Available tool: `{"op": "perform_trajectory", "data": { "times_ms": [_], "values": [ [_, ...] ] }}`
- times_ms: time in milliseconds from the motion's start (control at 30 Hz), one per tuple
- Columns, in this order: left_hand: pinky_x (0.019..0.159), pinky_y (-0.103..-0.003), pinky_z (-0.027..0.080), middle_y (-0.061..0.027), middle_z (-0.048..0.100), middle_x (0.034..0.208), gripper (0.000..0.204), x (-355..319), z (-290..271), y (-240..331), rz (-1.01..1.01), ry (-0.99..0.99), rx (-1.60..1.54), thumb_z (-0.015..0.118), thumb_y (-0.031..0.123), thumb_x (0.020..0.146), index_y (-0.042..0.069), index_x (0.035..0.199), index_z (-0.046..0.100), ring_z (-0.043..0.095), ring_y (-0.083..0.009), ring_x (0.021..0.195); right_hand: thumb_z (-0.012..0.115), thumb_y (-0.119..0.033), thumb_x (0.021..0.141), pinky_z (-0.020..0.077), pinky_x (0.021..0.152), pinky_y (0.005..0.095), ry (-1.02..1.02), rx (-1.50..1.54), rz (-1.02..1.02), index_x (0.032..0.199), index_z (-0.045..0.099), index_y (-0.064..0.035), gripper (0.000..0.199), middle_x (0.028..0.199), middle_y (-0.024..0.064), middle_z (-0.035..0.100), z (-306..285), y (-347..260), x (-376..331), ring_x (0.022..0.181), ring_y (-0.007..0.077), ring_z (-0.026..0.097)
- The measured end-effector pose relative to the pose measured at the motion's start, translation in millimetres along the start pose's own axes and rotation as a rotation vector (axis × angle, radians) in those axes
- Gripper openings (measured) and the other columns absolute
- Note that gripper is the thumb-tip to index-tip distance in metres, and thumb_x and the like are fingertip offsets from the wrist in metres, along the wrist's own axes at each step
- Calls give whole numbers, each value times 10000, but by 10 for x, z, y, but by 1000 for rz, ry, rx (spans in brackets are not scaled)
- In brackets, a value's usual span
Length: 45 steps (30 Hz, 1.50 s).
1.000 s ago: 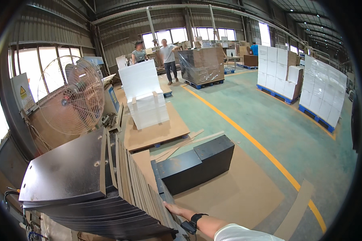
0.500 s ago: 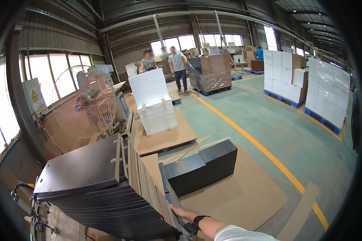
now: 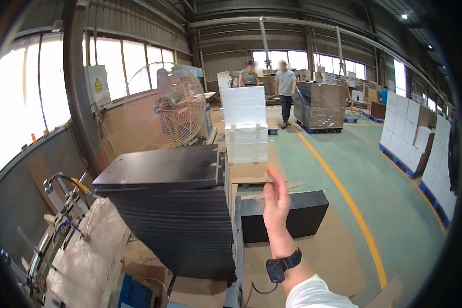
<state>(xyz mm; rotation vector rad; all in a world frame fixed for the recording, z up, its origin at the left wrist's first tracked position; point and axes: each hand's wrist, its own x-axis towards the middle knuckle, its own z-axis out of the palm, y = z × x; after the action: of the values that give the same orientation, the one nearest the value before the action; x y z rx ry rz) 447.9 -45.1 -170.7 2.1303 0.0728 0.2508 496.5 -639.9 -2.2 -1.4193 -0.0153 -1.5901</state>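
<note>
My right hand [image 3: 276,203] is raised with its fingers stretched out and nothing in it, a dark strap device [image 3: 282,265] on the wrist. It is in front of a low block of black panels [image 3: 287,210] lying on a cardboard sheet; I see no contact between them. To its left stands a tall stack of black panels [image 3: 174,215], its edges slightly uneven and a few small holes in the top panel. My left hand is out of the picture.
A caged fan [image 3: 167,105] stands behind the stack. At the lower left is a machine [image 3: 97,231] with hoses. White panels [image 3: 244,110] are piled ahead. Wrapped pallet loads [image 3: 321,105] and two people stand farther back. A yellow line [image 3: 339,182] crosses the green floor.
My right hand has left the side edge of the black stack and risen, fingers extended. The view has turned left, so the whole scene sits farther right.
</note>
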Motion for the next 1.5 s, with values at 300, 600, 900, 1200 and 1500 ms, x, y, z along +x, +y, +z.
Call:
{"op": "perform_trajectory", "data": {
  "times_ms": [300,600,900,1200,1500],
  "values": [
    [1040,-405,452,-213,635,1270,359,-1287,-799,358,96,709,551,636,137,960,-35,1275,628,600,-353,1163,759,-365,840,399,1032,513,-874,-19,-906,1301,560,-96,570,1185,95,652,2120,-1796,-50,1206,289,549],
    [1024,-446,453,-210,660,1196,349,-1400,-1295,122,79,829,936,654,230,951,-6,1205,682,604,-369,1108,622,-669,852,465,974,514,-927,-936,-516,1342,523,-6,830,1103,168,706,2192,-1239,339,1145,332,625],
    [949,-405,501,-163,704,1141,378,-882,-1511,100,2,641,965,555,336,995,14,1113,716,648,-335,1061,672,-573,847,560,784,415,-808,-895,-667,931,675,-40,539,884,126,717,2043,-1162,209,911,305,689],
    [1037,-455,447,-179,687,1124,255,-661,-1453,-59,291,816,890,634,207,903,9,1053,693,595,-372,1120,756,-213,791,543,635,463,-632,-942,-801,816,649,-103,155,777,129,678,1939,-1458,15,766,346,690],
    [875,-429,499,-126,632,934,218,-794,-1593,70,-104,569,842,654,270,845,65,914,626,625,-323,972,559,118,785,516,906,437,-926,-360,-898,1278,631,-95,542,1172,156,674,2730,-1668,-601,1064,359,645]
  ]
}}
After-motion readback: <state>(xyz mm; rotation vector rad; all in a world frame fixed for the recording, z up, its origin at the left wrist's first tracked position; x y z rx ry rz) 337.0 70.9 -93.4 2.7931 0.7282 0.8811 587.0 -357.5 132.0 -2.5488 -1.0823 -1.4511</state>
